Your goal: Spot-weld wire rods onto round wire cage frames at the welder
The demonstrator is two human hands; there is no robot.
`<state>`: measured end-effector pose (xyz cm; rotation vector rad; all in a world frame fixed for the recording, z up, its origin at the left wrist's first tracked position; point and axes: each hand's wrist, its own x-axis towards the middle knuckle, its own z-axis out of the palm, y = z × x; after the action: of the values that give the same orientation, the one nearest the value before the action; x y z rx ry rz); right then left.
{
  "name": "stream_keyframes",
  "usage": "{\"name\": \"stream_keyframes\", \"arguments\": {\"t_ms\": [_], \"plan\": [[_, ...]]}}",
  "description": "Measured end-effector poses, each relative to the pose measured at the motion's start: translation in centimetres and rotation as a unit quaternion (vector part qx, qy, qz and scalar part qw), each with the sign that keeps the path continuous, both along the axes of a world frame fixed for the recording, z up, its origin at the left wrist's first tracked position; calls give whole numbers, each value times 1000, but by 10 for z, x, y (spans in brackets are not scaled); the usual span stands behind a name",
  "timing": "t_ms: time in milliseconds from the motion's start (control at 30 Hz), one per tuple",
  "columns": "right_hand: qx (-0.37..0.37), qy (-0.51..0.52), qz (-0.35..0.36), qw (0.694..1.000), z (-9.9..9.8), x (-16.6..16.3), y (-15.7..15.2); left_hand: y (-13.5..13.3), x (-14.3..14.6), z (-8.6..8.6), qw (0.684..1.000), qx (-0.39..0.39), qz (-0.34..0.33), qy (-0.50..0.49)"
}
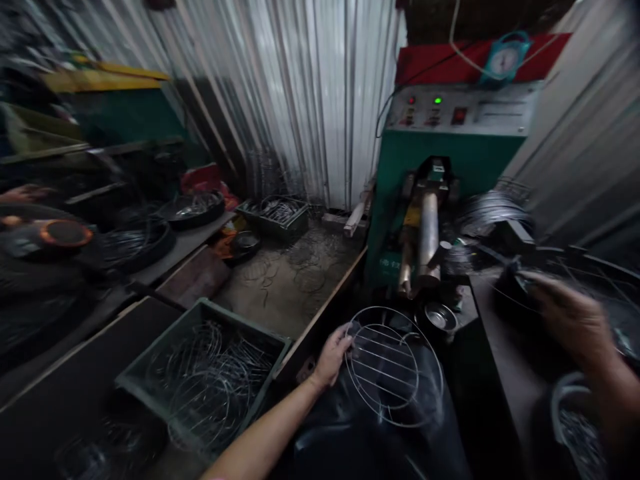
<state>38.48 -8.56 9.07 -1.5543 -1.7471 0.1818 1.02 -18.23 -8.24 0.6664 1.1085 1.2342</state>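
A round wire rack (pixel 395 365), with an outer ring, a smaller inner ring and several parallel bars, is held up over my lap. My left hand (pixel 334 353) is closed on its left edge, thumb on the rim. Over the bench at the right, my right hand (pixel 575 317) reaches beside a dark round container (pixel 520 293). Motion blurs its fingers, so whether they hold anything is unclear. Behind the rack stands a green welding machine (pixel 450 147) with a metal arm and a lit green lamp. A small metal bowl (pixel 440 317) sits below that arm.
At my left, a green crate (pixel 200 307) is heaped with wire racks. Another crate (pixel 275 217) of wire parts stands farther back. A bucket (pixel 557 407) of small metal pieces is at lower right. Another person's hand (pixel 25 193) shows at far left.
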Motion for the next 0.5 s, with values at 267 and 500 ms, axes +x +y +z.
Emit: {"name": "stream_keyframes", "arguments": {"t_ms": [267,500], "plan": [[-102,-337,187,917,-142,-7,-42,-14,-7,2,1000,-8,-4,1],[-145,-317,203,915,-195,-11,-98,-28,-14,3,999,3,-7,-35]]}}
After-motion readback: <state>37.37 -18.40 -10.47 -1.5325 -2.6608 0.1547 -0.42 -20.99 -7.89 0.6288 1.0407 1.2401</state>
